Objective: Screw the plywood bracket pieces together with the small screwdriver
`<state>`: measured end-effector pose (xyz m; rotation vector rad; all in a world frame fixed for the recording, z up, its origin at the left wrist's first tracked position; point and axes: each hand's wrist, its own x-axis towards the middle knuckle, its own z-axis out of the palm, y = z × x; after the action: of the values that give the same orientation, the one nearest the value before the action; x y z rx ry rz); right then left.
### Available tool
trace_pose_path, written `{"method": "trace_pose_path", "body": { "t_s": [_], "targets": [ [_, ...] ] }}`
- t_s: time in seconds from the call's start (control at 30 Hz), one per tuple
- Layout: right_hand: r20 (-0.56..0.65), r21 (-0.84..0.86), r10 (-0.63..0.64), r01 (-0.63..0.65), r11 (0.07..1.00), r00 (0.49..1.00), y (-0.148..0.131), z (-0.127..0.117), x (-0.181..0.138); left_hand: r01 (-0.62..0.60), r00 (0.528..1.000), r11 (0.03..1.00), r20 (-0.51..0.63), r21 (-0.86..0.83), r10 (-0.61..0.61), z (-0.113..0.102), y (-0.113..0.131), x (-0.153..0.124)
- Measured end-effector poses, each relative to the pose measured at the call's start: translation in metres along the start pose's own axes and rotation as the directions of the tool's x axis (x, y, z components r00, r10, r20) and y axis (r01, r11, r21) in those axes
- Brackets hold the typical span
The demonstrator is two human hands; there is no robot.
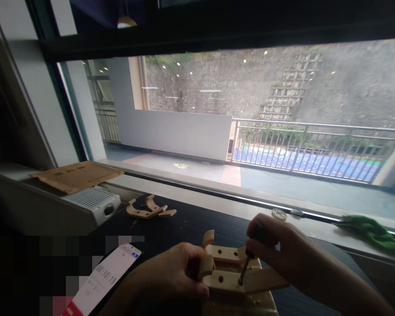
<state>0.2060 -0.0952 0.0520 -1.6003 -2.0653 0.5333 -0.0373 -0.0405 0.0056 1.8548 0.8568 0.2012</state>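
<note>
Left hand (184,268): thumb and fingers pinched on the curved end of the wooden strip (229,281), probably so that turning is prevented.
Right hand (276,240): fingers curled around the screwdriver (258,231).
Screwdriver: held steeply, tip set at a hole, seemingly for a downward push.
Wooden strip: held over a wooden board (237,306), apparently backed by it.
Phone (115,273): laid screen up, presumably for easy reading.
</note>
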Motion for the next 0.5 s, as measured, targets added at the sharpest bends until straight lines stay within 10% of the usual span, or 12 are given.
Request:
{"method": "trace_pose_path", "body": {
  "t_s": [0.5],
  "targets": [
    [-0.025, 0.052, -0.023, 0.024, 0.998, 0.999, -0.004, -0.01, -0.005, 0.011, 1.0, 0.998, 0.005, -0.064, -0.01, 0.002, 0.009, 0.0]
  ]
}}
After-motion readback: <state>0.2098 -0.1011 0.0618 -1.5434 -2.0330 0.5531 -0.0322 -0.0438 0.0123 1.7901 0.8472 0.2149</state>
